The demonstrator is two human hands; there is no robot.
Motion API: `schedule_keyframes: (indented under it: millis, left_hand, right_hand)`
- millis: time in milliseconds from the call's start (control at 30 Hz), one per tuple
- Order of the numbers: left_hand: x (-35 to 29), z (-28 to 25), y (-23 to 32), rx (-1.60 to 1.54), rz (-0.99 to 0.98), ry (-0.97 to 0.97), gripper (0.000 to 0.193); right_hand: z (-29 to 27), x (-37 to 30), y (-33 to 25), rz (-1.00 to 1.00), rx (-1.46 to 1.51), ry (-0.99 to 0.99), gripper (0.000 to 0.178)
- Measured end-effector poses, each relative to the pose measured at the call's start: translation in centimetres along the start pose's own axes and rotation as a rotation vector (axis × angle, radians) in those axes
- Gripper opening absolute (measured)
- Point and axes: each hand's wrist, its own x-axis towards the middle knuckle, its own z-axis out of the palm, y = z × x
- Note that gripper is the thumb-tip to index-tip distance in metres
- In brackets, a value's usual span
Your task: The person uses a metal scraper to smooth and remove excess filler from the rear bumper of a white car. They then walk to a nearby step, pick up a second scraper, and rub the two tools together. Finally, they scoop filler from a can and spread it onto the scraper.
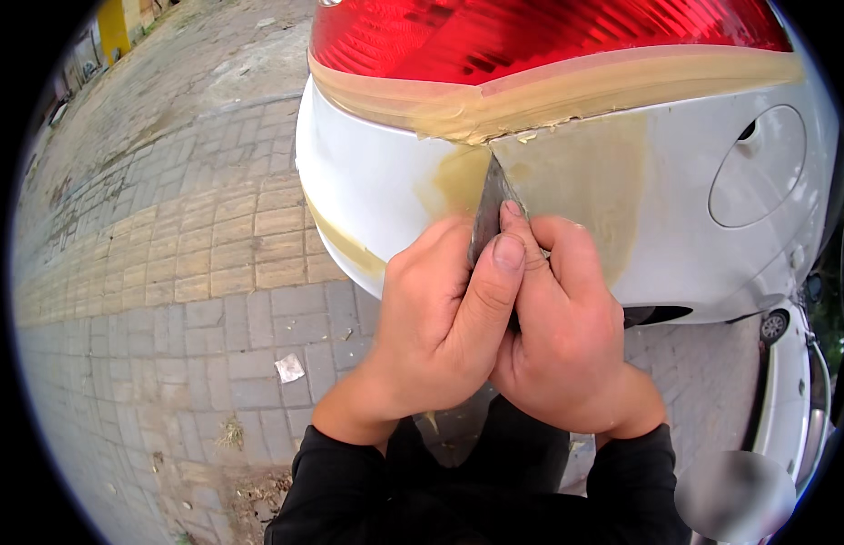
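Observation:
Both my hands are closed around a thin grey metal putty knife [489, 204]. My left hand [440, 318] grips it from the left, its thumb lying over the right fingers. On the other side, my right hand [572, 336] pinches the blade with thumb and fingertips. The blade's far corner reaches the seam of a white car's rear panel [685, 200], just under the masking tape [567, 95]. Yellowish filler [612, 182] is spread thinly to the right of the blade, and a smaller patch [454, 182] lies to its left. My palms hide the knife's lower part.
Above the tape is a red tail light [549, 36]. A round fuel flap outline [758, 168] marks the panel's right side. Paving bricks [231, 336] cover the ground at left, with a scrap of white paper [289, 368]. Another white car [785, 400] stands at far right.

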Motion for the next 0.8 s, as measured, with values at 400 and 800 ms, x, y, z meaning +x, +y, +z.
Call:
schedule_keyframes:
  millis: [400, 800]
  left_hand:
    - [0.5, 0.7, 0.7, 0.245, -0.188, -0.299, 0.022]
    - [-5.6, 6.4, -5.6, 0.200, -0.276, -0.485, 0.023]
  right_hand:
    - [1.2, -4.7, 1.0, 0.005, -0.218, -0.112, 0.044]
    - [1.8, -15.1, 3.6, 0.214, -0.182, -0.218, 0.046]
